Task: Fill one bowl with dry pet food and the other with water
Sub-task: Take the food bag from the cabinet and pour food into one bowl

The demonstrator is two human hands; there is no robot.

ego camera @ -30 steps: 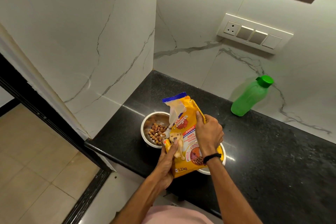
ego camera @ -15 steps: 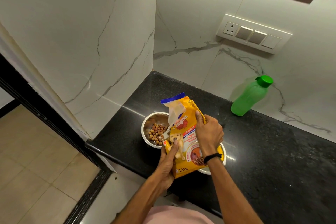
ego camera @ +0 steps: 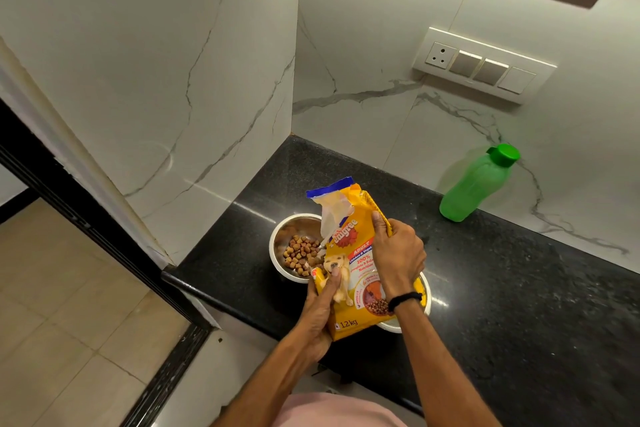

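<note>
Your left hand (ego camera: 320, 308) and right hand (ego camera: 398, 258) both grip the bag (ego camera: 356, 263) above the bowls (ego camera: 277, 246); it looks soft and crinkly, so hold its sides firmly.

Black counter (ego camera: 519, 305): steel bowl w/ kibble (ego camera: 294, 248), 2nd bowl (ego camera: 425, 295) mostly hidden, green bottle (ego camera: 476, 184) prob. leaning on wall.

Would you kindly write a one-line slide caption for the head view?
Both hands, left hand and right hand, hold a yellow pet food bag beside a kibble-filled steel bowl.
</note>
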